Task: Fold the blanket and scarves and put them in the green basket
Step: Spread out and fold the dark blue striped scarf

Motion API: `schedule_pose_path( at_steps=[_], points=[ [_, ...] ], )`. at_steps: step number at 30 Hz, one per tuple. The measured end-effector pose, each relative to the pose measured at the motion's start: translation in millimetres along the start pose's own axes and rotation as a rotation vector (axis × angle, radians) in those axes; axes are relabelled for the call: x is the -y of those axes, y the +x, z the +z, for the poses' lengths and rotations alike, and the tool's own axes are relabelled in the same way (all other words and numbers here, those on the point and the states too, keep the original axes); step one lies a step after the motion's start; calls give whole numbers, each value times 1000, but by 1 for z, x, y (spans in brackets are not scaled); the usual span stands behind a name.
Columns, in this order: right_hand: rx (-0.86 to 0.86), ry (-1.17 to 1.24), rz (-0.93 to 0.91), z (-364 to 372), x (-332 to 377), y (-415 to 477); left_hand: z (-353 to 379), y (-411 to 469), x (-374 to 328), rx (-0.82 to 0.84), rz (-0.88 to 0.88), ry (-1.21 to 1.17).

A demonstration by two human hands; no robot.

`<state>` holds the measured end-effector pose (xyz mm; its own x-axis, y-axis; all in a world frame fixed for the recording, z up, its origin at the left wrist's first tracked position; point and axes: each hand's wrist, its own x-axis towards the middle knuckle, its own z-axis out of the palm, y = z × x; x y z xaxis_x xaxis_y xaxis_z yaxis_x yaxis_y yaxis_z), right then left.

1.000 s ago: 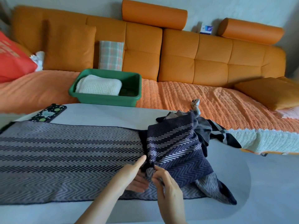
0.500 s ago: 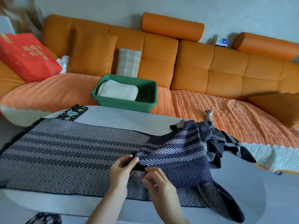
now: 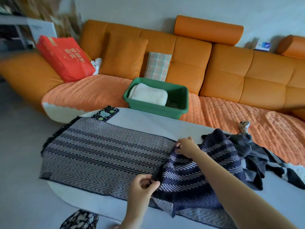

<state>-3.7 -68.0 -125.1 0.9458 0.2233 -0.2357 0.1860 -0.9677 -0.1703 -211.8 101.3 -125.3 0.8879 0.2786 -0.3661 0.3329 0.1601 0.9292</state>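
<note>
You fold the dark-blue herringbone woven scarf (image 3: 107, 154) lying before the green plastic basket (image 3: 158, 111); your left hand (image 3: 143, 184) and right hand (image 3: 186, 147) seemingly pinch its bunched edge. Next, draw it across evenly.

- My left hand (image 3: 143, 185) and right hand (image 3: 186, 147) are bare.
- Both forearms (image 3: 231, 195) are uncovered above the counter (image 3: 148, 128).
- Dark floral-print cloth (image 3: 79, 219) shows below the counter's near edge; I cannot tell whether I wear it.
</note>
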Motion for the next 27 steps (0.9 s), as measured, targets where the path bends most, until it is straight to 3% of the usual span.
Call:
schedule_pose_path(
  at_steps=[7,15,18,21,27],
  points=[
    [-75,10,-72,3,-4,-4,-7,3,8,223,157,322],
    [-178,78,-157,0,-2,-4,-3,6,8,26,197,326],
    [-107,143,-156,-4,-1,-4,0,4,9,18,191,343],
    [-24,9,-123,0,0,-2,1,1,9,37,183,308],
    [-129,66,-134,-1,1,-5,-2,-1,11,116,177,238]
  ],
)
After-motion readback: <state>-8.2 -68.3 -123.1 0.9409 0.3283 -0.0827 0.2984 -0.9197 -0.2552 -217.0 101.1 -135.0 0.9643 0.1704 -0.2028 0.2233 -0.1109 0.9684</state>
